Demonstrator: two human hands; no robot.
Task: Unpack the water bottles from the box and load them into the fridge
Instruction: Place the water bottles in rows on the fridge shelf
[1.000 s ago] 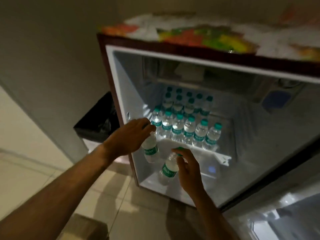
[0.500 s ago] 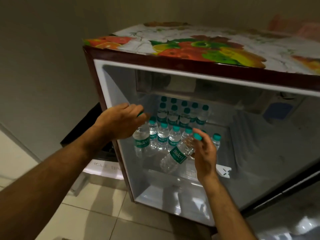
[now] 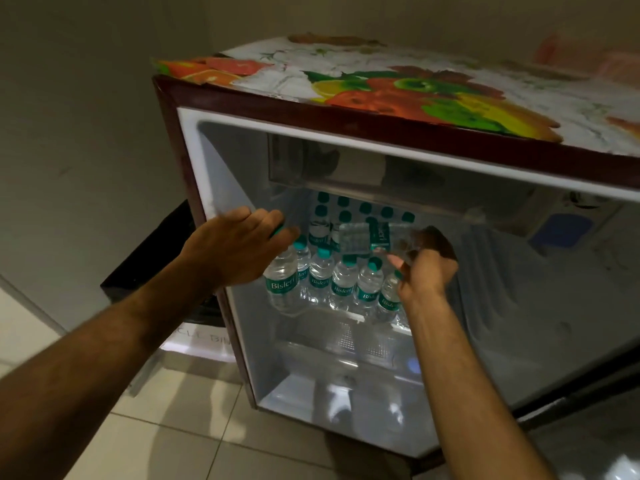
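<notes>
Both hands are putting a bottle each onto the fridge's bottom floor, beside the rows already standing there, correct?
Not quite. In the head view the left hand and right hand hold bottles at the upper shelf, where the rows of bottles stand; the bottom floor holds none.

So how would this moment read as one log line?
left hand: upright bottle | right hand: sideways bottle | fridge open

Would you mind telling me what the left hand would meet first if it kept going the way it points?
Probably the front-row bottles on the shelf; the left hand already holds one bottle beside them, though depth is unclear.
</notes>
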